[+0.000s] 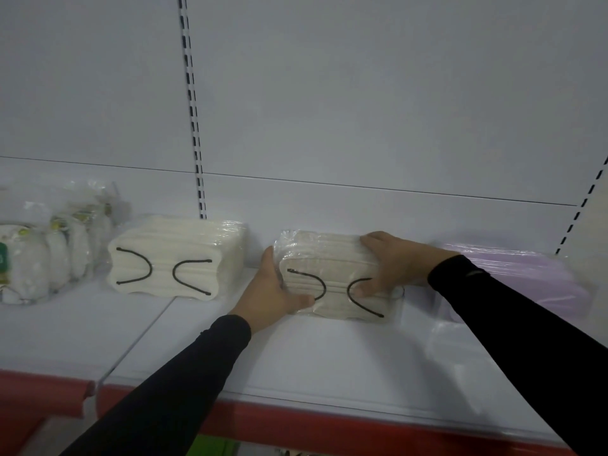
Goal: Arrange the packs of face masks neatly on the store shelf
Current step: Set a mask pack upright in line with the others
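Note:
A clear-wrapped pack of beige face masks (332,258) with black ear loops lies on the white shelf (296,353), near the back panel. My left hand (274,287) presses its left side, thumb on the front. My right hand (394,261) grips its right end from above, fingers over the top and front. A cream-white mask pack (171,255) with black loops sits to the left, apart from it. A pink-lilac pack (539,274) lies to the right, partly hidden behind my right sleeve.
Several white packs with green labels (42,251) stand in a row at the far left. A red price rail (329,426) runs along the shelf's front edge. Slotted uprights (192,103) divide the white back panel. A seam splits the shelf boards at the left.

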Available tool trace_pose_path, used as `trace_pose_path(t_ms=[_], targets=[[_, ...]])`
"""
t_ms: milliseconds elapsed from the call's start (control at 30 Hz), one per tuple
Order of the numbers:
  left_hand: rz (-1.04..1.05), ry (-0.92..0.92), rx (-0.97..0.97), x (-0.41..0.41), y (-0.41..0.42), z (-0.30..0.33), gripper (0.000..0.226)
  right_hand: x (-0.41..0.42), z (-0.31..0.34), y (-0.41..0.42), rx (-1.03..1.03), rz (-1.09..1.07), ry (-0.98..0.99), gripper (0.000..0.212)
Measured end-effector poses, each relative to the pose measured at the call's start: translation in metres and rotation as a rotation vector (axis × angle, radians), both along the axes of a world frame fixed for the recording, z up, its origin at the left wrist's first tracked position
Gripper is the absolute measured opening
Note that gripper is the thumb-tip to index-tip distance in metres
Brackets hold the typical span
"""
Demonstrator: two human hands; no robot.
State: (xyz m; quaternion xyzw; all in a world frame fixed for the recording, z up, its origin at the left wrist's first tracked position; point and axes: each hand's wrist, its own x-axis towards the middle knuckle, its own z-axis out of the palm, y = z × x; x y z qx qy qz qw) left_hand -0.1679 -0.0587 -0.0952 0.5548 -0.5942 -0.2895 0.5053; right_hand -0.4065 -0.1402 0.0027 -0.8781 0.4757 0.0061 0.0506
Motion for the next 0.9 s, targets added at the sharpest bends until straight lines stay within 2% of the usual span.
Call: trace_pose_path(t_ms=[167, 300, 367, 433, 567, 700, 900], targets=[[0.001, -0.014, -0.020, 0.001, 0.001, -0.002, 0.095, 0.018, 0.004, 0.003, -0.059, 0.088, -0.040, 0.124], [-0.029, 0.006, -0.023, 0.003, 0.002, -0.002, 0.095, 0.061, 0.008, 0.006, -0.022, 0.183, -0.021, 0.129], [-0.041, 0.008, -0.029, 0.003, 0.003, -0.002, 0.100, 0.078, 0.005, 0.002, 0.008, 0.204, -0.003, 0.135], [-0.035, 0.016, -0.023, 0.006, 0.003, -0.003, 0.107, 0.084, 0.004, -0.002, 0.035, 0.212, 0.028, 0.132], [-0.054, 0.012, -0.023, 0.007, 0.002, -0.004, 0.101, 0.083, 0.003, -0.005, 0.022, 0.237, -0.025, 0.110], [-0.038, -0.018, -0.009, 0.008, 0.002, -0.005, 0.099, 0.075, 0.002, -0.002, 0.021, 0.260, -0.032, 0.122], [-0.008, -0.060, 0.027, 0.009, 0.001, -0.007, 0.097, 0.022, 0.009, 0.011, -0.059, 0.164, -0.197, 0.116]])
